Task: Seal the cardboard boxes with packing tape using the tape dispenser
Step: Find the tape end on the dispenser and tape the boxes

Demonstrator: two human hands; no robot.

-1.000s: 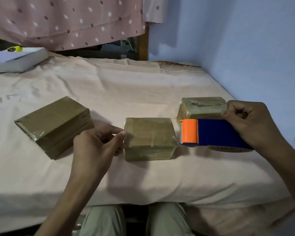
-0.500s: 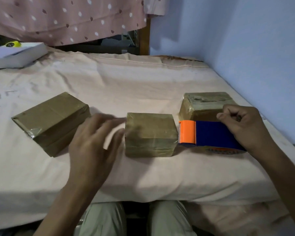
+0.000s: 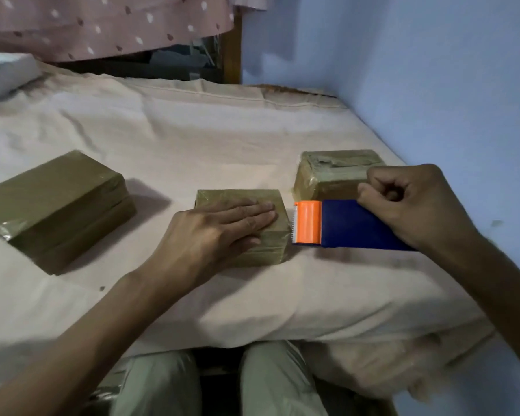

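Three taped brown cardboard boxes lie on the bed sheet (image 3: 192,145). My left hand (image 3: 213,232) lies flat with straight fingers on top of the middle box (image 3: 270,250). The blue tape dispenser (image 3: 351,225) with an orange front and a toothed blade sits just right of that box, its blade close to the box's right edge. My right hand (image 3: 412,202) grips the dispenser's rear end with curled fingers. A larger box (image 3: 54,205) lies to the left. The third box (image 3: 327,172) stands behind the dispenser, partly hidden by my right hand.
A white box (image 3: 3,73) lies at the far left of the bed. A blue wall (image 3: 433,85) runs along the right side. A spotted pink cloth (image 3: 102,22) hangs at the back. My knees (image 3: 216,382) sit below the bed's front edge.
My left hand has moved from the middle box's left side onto its top and flattened there. The dispenser in my right hand has stayed beside the box.
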